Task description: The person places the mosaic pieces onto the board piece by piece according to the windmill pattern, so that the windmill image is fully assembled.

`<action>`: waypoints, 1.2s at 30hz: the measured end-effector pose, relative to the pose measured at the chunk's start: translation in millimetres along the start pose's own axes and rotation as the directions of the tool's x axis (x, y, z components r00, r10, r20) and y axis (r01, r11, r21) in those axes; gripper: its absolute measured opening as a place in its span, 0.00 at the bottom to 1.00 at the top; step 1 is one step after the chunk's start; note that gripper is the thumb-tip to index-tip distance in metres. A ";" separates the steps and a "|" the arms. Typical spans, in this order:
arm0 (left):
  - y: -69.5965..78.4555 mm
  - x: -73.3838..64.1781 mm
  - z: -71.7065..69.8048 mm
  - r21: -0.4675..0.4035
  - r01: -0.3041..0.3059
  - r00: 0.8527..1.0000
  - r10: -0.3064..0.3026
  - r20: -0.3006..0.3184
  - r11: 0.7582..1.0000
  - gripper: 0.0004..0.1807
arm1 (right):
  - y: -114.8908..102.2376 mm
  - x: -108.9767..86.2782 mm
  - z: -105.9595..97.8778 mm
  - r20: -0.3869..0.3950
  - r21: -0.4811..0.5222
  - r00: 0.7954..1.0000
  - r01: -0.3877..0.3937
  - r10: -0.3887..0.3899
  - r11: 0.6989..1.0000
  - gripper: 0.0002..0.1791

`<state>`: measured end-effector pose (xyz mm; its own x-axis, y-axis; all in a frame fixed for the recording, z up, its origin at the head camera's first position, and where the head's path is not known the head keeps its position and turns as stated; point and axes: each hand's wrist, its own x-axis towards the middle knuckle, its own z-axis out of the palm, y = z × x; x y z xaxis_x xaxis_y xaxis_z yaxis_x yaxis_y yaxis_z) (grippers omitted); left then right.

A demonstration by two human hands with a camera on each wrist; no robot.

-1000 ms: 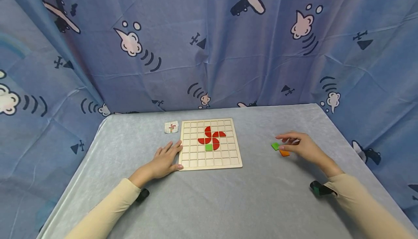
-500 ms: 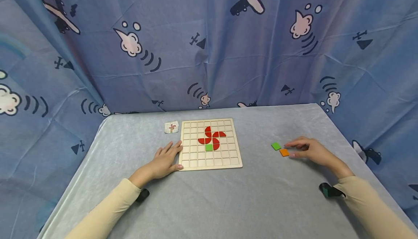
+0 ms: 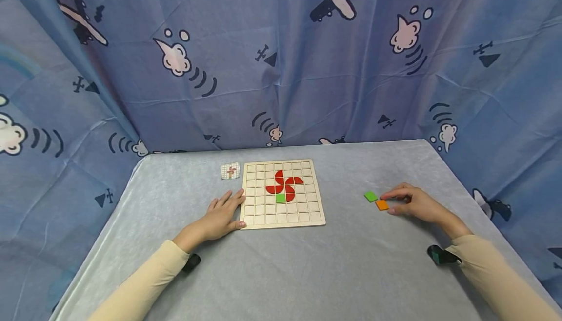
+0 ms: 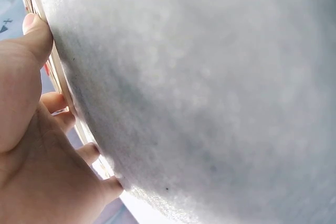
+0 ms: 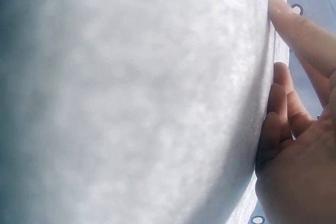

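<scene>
My left hand (image 3: 219, 217) rests with fingers spread against the left edge of a wooden grid board (image 3: 303, 216). In the left wrist view, the thumb (image 4: 39, 38) and fingertips touch that edge. Red quarter-round pieces (image 3: 290, 193) form a pinwheel on the board, with a green square tile (image 3: 280, 198) below its centre. Over on the right, an orange square tile (image 3: 382, 205) and another green square tile (image 3: 371, 196) lie on the cloth. My right hand (image 3: 419, 206) is just right of the orange tile, thumb and index finger apart, holding nothing. Its other fingers curl loosely.
A small card (image 3: 230, 170) with a printed grid and pinwheel lies left of the board's upper corner. Grey cloth covers the table (image 3: 307, 272). Behind it hangs a blue patterned curtain (image 3: 281, 67).
My right hand has drawn back to the right from above the two loose tiles, uncovering both, then shifted slightly left toward the orange one. The left hand has stayed still.
</scene>
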<state>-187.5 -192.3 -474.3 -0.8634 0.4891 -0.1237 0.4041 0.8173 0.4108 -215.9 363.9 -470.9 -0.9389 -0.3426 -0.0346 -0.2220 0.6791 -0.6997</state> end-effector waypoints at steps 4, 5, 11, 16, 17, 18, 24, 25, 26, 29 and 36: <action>0.2 -0.3 0.0 -0.006 0.001 1.000 -0.001 -0.003 1.000 0.42 | -0.4 0.6 0.1 0.001 -0.009 1.000 -0.004 0.004 1.000 0.23; 0.2 -0.3 0.0 -0.007 0.001 1.000 -0.001 -0.003 1.000 0.42 | -0.6 0.6 -0.1 0.003 -0.013 1.000 -0.004 0.004 1.000 0.23; -1.0 0.2 0.5 -0.002 -0.001 1.000 0.001 -0.004 1.000 0.42 | 0.1 1.1 -0.1 0.000 -0.027 1.000 0.004 -0.004 1.000 0.22; -0.7 0.4 0.5 -0.002 -0.004 1.000 0.004 -0.004 1.000 0.42 | 1.0 1.8 0.0 0.001 -0.028 1.000 0.010 -0.010 1.000 0.21; -0.5 0.4 0.4 -0.002 -0.004 1.000 0.004 -0.003 1.000 0.42 | 1.0 1.9 0.0 0.002 -0.029 1.000 0.011 -0.011 1.000 0.21; -0.4 0.3 0.3 -0.002 -0.004 1.000 0.004 -0.004 1.000 0.42 | 1.0 2.0 0.1 0.001 -0.026 1.000 0.015 -0.014 1.000 0.21; 0.9 -0.5 -0.9 -0.004 -0.006 1.000 0.006 -0.005 1.000 0.42 | 0.9 2.0 0.2 -0.012 -0.017 0.999 0.032 -0.032 0.999 0.20; 1.0 -0.6 -1.1 -0.005 -0.006 1.000 0.006 -0.005 1.000 0.42 | 0.9 2.1 0.1 -0.012 -0.019 0.999 0.031 -0.032 0.999 0.20; 1.1 -0.7 -1.2 -0.005 -0.007 1.000 0.007 -0.004 1.000 0.42 | 1.0 2.3 0.0 -0.012 -0.020 1.000 0.029 -0.029 0.999 0.19; 1.0 -0.7 -1.3 -0.005 -0.009 1.000 0.009 -0.005 1.000 0.42 | 1.0 3.4 -0.1 -0.001 -0.031 1.000 0.016 -0.016 0.999 0.19; 0.7 -0.7 -1.3 0.004 -0.010 1.000 0.010 -0.009 1.000 0.42 | 0.7 4.8 -0.3 0.011 -0.054 1.000 0.002 -0.001 0.999 0.19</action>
<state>-187.0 -192.5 -472.8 -0.8620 0.4946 -0.1110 0.4142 0.8135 0.4082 -220.6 362.9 -471.3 -0.9357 -0.3502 -0.0417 -0.2372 0.7124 -0.6604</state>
